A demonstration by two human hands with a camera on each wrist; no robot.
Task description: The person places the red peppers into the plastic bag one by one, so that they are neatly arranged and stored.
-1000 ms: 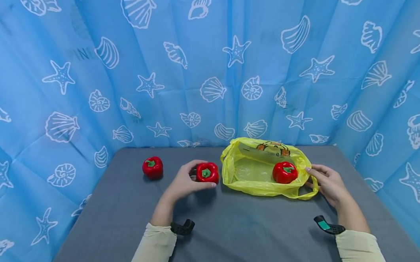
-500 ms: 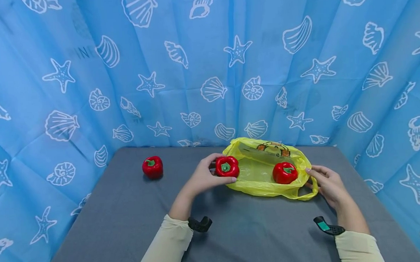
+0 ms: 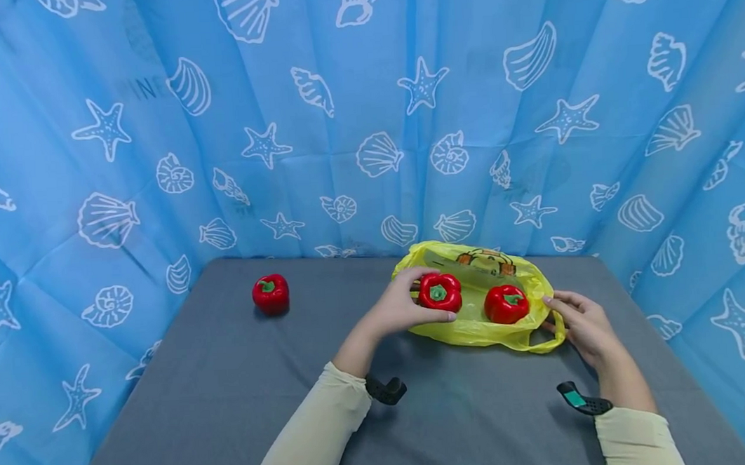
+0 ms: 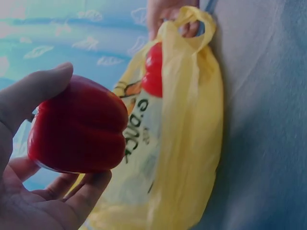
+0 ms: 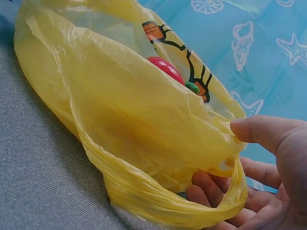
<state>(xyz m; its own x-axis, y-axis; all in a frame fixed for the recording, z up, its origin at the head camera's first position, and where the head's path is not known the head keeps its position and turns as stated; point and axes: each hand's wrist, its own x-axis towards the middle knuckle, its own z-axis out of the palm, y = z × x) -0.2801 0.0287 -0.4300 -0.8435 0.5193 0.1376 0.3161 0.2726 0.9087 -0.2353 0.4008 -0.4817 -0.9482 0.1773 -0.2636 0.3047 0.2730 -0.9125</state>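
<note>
We see the left hand [image 3: 394,308] grasping a red pepper [image 3: 442,292], thumb on one side and fingers on the other. Over the last second it has carried this pepper rightward, from beside the yellow bag [image 3: 473,335] to over the left part of its mouth. The grip has not let go, so we judge the pepper is at the bag but not yet set down; how far it is below the rim we cannot tell. The right hand [image 3: 584,325] pinches the bag's right edge by the handle loop, as it did a second ago, steadying the mouth. Inside, toward that end, sits a second pepper [image 3: 506,305]. Farther out, well left, a third pepper [image 3: 271,295] rests untouched on the gray table [image 3: 230,408], before the blue curtain [image 3: 317,137].
</note>
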